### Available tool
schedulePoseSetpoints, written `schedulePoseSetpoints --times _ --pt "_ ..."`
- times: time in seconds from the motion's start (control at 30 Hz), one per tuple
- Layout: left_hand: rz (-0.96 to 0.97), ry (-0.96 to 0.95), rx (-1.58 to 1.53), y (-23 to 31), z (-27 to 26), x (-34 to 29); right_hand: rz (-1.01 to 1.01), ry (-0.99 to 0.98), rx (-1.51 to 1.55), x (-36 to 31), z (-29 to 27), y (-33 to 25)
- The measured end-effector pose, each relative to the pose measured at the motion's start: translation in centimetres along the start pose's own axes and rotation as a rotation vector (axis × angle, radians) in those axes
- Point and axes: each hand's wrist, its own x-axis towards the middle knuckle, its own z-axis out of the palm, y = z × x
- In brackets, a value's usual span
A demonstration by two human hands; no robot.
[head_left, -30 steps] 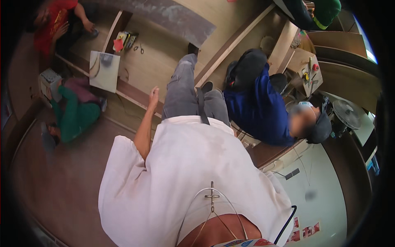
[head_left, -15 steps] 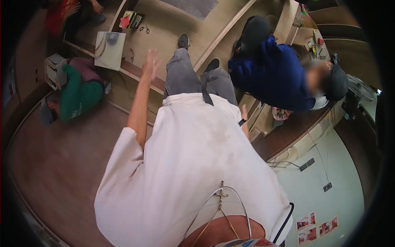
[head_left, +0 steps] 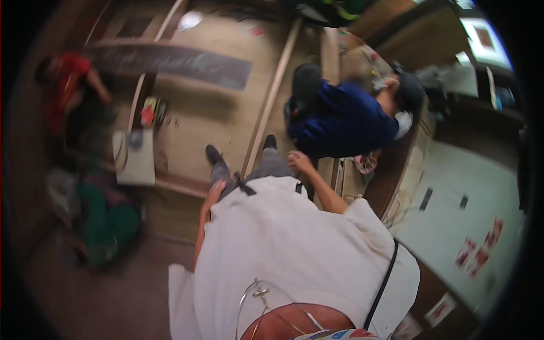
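Observation:
My left hand [head_left: 215, 194] hangs against my left thigh, its fingers stretched along the grey trousers [head_left: 226, 182]. No object shows in it. Beside my right knee, my right hand [head_left: 298, 161] is raised with its fingers loosely bent and apart, and nothing is visible between them. Motion blur softens both hands. My two dark shoes [head_left: 213, 153] stand on either side of a long wooden strip [head_left: 265, 119]. Close beyond my right hand is the back of a person in a dark blue top [head_left: 345, 122].
At left, a person in red [head_left: 72, 85] and a person in green [head_left: 107, 224] are low down beside a pale square panel [head_left: 141, 161]. Scissors [head_left: 171, 122] lie near a small box [head_left: 152, 112]. A long dark board [head_left: 175, 62] crosses the far side. A pale wall [head_left: 453, 198] rises at right.
My left hand has dropped from its raised place to my thigh. My right hand has come forward and inward from beside my hip. The view has shifted, showing more of the far side.

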Motion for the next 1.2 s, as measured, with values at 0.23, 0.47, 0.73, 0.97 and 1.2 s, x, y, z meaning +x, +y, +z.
schedulePoseSetpoints --times 0.23,0.47,0.73,0.97,1.2 --pt "-0.535 0.023 -0.699 3.8 -12.1 -2.7 -0.155 0.107 0.322 -9.5 7.6 -1.4" --pt "-0.588 -0.016 -0.226 5.6 -26.0 2.3 -0.048 0.611 0.634 -15.4 10.1 13.1" --pt "-0.329 0.016 -0.216 19.8 -18.8 13.5 0.433 1.050 0.462 -16.2 14.1 29.2" --pt "-0.270 -0.421 0.280 31.6 -3.9 19.2 0.328 1.400 0.568 -19.4 6.2 37.1" --pt "-0.104 -0.476 0.223 38.7 4.1 25.3 0.006 1.390 1.395 -28.4 3.1 44.7"
